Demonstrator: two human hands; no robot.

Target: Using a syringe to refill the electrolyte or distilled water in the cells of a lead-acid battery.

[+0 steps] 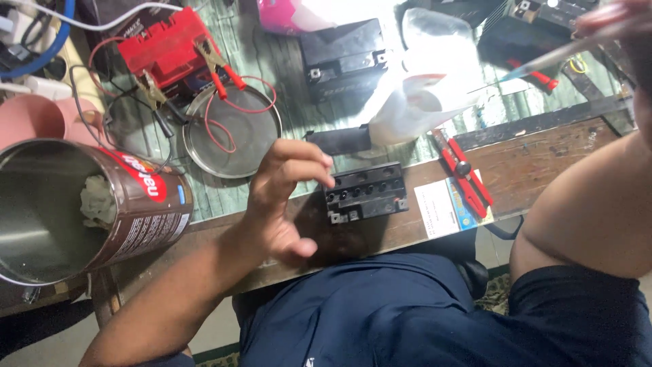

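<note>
While the left hand (282, 200) hovers over the wooden surface (543, 153) with its fingers curled loose and nothing in them, its fingertips sit just beside the small black battery (367, 194) at about 3 o'clock from the palm. Can't quite tell if they touch the case or stop just short.

Going left to right: at 9 o'clock there's a big open tin can (75, 211) lying tilted with a rag stuffed inside. Up at 11 o'clock is a red box (166, 44) with clamp leads and thin red wire trailing over a round metal lid (234, 132). Dead centre is the battery, top side up, with a row of small open holes showing. A second, bigger black battery (346, 58) sits at 12 o'clock, a white plastic bag (421, 88) next to it. Just right of the small battery lies a paper card (445, 207), then a red cutter knife (465, 173) at around 2 o'clock.

Far right at 1 o'clock, the right hand (621, 20) is mostly out of frame and blurred, but it looks like its grip is closed around a long thin clear tube (543, 64) angled down toward the middle.

My take: pin the battery flat with the left hand so it can't slide, and bring the tube tip straight over one hole at a time, slowly, keeping drips off the card.
</note>
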